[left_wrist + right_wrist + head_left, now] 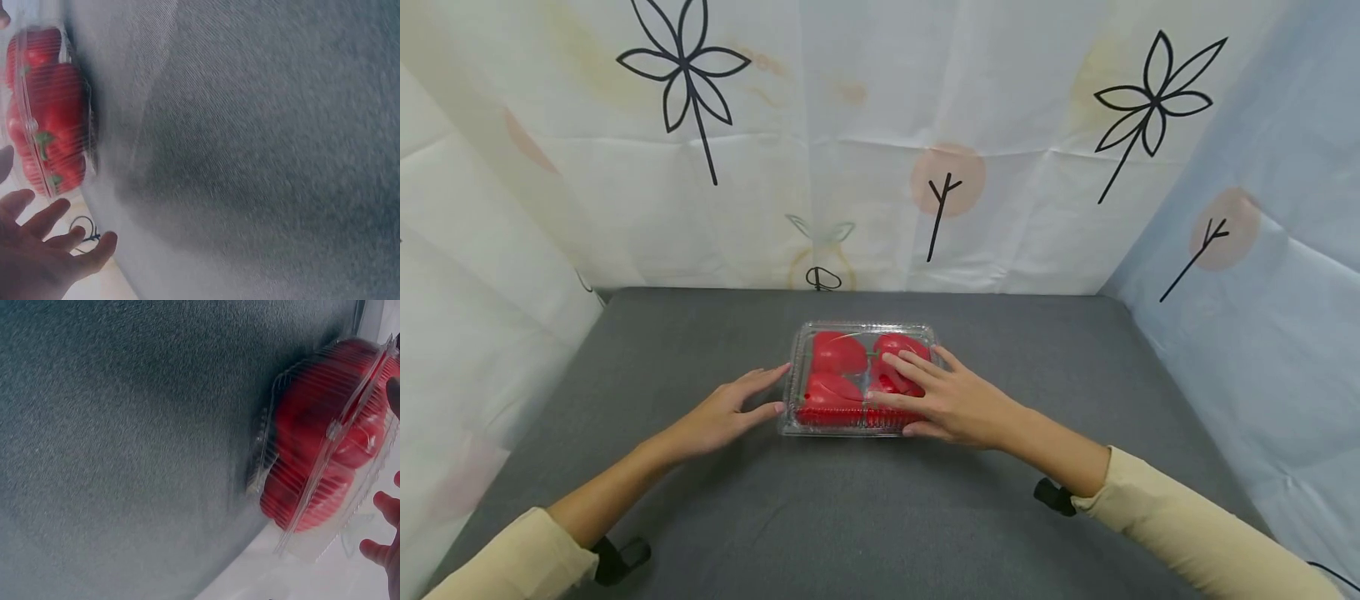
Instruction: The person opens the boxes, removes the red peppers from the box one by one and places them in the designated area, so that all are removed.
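A clear plastic clamshell box [850, 432] lies on the grey table, its lid down over several red bell peppers [838, 354]. Green stems show on the peppers [62, 115] in the left wrist view. My left hand [726, 417] is at the box's left side, fingers extended and fingertips right at the edge. Spread over the right part of the lid is my right hand [958, 404], its fingers reaching across the top and its thumb low by the front right rim. In the right wrist view, the box [334, 430] stands beside the right fingertips [375, 550].
The grey tabletop [865, 517] extends around the box on all sides. Behind it hangs a white patterned curtain [865, 192], with more cloth at the left and right. A black strap [617, 560] sits at the left wrist, another strap [1055, 497] at the right.
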Demonstrator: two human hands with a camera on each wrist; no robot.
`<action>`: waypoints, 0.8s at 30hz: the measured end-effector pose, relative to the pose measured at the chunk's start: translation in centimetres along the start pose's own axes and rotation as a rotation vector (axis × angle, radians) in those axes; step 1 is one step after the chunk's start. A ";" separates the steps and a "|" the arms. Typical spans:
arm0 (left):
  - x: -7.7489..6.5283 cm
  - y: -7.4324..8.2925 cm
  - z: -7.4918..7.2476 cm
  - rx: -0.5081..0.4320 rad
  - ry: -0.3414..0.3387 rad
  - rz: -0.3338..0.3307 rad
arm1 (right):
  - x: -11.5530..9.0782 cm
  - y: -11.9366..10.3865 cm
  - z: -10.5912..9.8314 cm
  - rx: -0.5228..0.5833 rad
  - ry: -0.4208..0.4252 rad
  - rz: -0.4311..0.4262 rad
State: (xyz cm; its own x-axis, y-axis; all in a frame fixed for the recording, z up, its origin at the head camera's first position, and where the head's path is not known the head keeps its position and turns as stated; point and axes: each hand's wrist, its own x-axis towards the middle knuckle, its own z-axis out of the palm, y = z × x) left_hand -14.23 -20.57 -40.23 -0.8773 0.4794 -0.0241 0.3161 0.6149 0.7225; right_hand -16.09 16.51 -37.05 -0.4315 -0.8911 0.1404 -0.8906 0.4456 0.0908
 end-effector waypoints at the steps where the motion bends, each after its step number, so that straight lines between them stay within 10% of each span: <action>1: 0.0 0.1 0.1 -0.018 -0.004 0.002 | 0.1 -0.1 0.1 0.002 0.002 -0.005; 24: 0.1 0.0 0.9 -0.464 -0.042 -0.070 | 2.6 -2.0 1.5 -0.102 0.136 -0.167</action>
State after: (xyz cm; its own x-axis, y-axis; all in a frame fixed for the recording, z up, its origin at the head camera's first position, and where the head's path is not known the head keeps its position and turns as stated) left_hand -13.98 -19.97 -40.86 -0.8726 0.4771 -0.1050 0.0533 0.3066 0.9504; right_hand -15.66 13.20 -38.33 -0.2500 -0.9364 0.2464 -0.9260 0.3056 0.2217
